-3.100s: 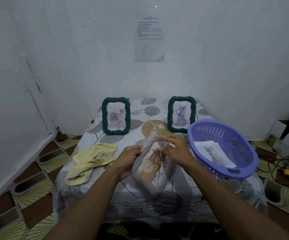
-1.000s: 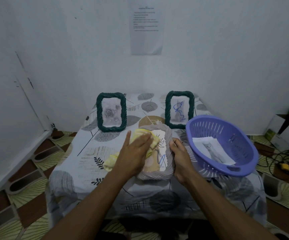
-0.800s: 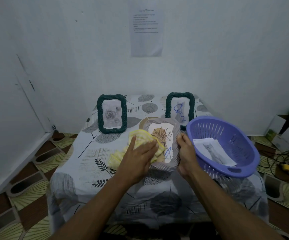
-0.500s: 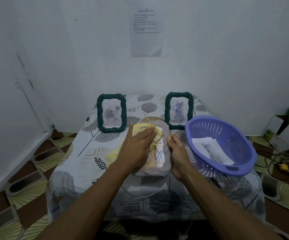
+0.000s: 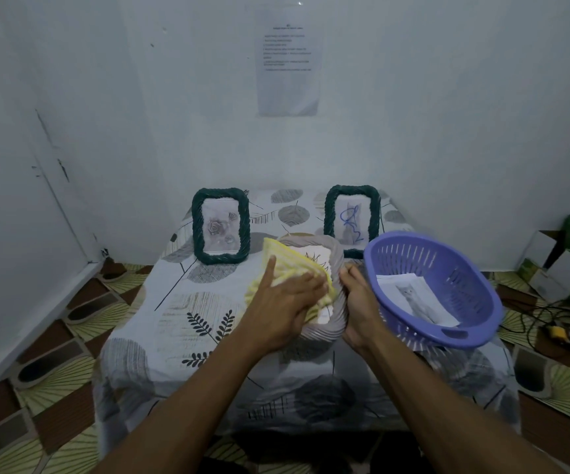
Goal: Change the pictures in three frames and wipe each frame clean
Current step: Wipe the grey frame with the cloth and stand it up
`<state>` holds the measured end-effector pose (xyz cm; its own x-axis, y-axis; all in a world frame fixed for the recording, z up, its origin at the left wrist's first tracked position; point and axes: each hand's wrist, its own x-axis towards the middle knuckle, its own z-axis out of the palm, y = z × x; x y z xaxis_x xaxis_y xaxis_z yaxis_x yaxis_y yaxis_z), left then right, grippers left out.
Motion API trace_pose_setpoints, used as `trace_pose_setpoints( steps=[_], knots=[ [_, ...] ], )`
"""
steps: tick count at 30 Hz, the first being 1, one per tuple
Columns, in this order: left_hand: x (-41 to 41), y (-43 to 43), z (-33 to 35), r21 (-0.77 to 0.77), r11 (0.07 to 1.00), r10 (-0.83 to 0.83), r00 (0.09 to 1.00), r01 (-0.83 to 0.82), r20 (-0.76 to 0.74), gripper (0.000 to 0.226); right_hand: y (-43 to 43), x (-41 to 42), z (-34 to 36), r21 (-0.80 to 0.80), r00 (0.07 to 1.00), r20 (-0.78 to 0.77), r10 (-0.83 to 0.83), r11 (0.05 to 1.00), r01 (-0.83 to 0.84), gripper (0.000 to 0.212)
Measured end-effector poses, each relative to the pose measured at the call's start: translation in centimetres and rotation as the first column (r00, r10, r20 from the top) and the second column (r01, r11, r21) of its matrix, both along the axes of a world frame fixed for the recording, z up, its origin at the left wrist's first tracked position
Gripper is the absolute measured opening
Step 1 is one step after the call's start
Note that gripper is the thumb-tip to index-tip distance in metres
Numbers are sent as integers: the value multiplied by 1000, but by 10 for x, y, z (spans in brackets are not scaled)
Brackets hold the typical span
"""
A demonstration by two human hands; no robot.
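- The ribbed hand cloth [image 5: 292, 270] is pale yellow with whitish stripes.
- The pale grey ribbed picture frame [image 5: 322, 331] has a rim of fine darker grey lines. Its picture shows white with thin tan strokes.
- The left dark green twisted-rope frame [image 5: 197, 230] encloses grey roses on white.
- The right dark green twisted-rope frame [image 5: 374, 213] encloses a blue scribble over a grey figure.
- The slotted plastic basket [image 5: 423, 254] is lilac.
- The paper sheet [image 5: 410, 295] in it is white with a grey cat print.
- The tablecloth [image 5: 181, 302] is white with grey hatched discs, tan patches and black leaf sprigs.
- The floor tiles [image 5: 58, 378] alternate brown with yellow-green fans.
- The wall notice [image 5: 288, 63] is white with black text.
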<state>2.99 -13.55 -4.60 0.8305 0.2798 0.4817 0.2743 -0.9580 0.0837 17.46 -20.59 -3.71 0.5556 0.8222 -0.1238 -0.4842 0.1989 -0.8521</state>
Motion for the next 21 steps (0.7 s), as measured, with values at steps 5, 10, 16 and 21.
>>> trace_pose_setpoints(
  steps=[5, 10, 16, 21],
  knots=[
    [-17, -15, -17, -43, 989, -144, 986, 140, -90, 43, -4, 6, -11, -41, 1000, -3, -14, 999, 14, 29],
    [-18, 10, -7, 34, 999, 36, 999, -35, -26, 45, -6, -8, -13, -26, 999, 25, 34, 999, -33, 28],
    [-22, -2, -6, -102, 984, -153, 984, 144, -93, 40, -1, 5, -7, -55, 999, 18, -41, 998, 42, 27],
    [-32, 18, -1, -39, 999, 9, 998, -11, -68, 43, -3, 10, -12, -72, 997, 12, -78, 994, 79, 25]
  ],
)
